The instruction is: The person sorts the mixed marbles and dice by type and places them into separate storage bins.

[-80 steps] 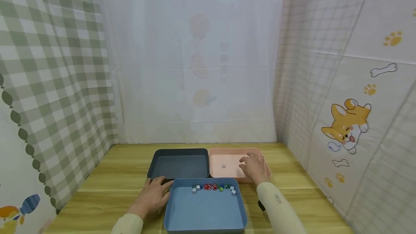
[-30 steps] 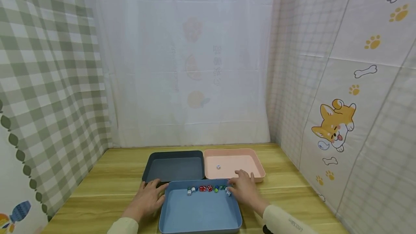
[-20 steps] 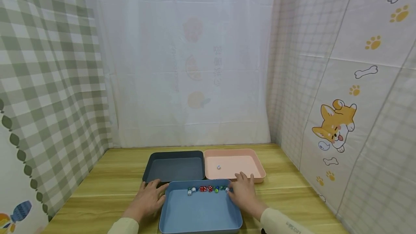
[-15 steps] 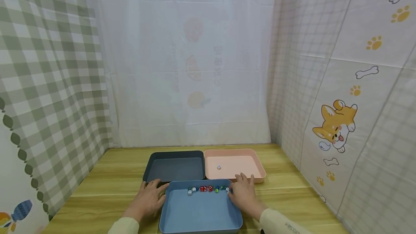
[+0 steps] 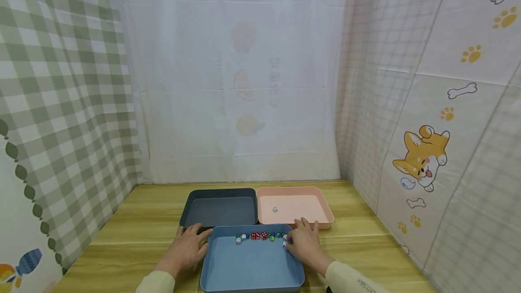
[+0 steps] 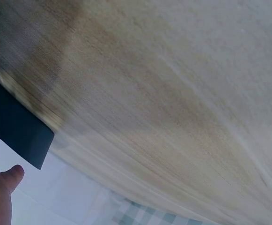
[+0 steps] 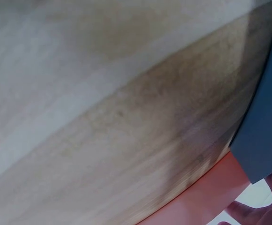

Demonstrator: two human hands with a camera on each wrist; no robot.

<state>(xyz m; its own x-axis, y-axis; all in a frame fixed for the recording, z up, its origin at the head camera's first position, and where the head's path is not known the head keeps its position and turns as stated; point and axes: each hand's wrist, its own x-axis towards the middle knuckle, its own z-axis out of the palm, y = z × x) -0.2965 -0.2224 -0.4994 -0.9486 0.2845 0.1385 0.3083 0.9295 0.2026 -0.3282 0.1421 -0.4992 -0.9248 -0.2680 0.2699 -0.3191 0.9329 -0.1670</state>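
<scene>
A blue tray [image 5: 252, 263] lies nearest the person, with small dice along its far side. Red dice [image 5: 259, 236], a white die [image 5: 238, 240] and green and blue ones are among them. My right hand [image 5: 305, 241] reaches over the tray's far right corner. Its thumb and index finger pinch at a white die [image 5: 285, 243], partly hidden by the fingertips; other fingers spread above the rim. My left hand [image 5: 185, 248] rests at the tray's far left corner, fingers spread, holding nothing. Both wrist views mostly show tabletop; neither shows the dice.
Behind the blue tray stand a dark navy tray [image 5: 219, 207] on the left and a pink tray [image 5: 299, 202] on the right, touching sides. One white die [image 5: 275, 209] lies in the pink tray. Curtains hang around the wooden table [image 5: 118, 243].
My right hand has come back from over the pink tray to the blue tray's far right corner, among the white dice there. One white die has shifted at the fingertips. The left hand stays.
</scene>
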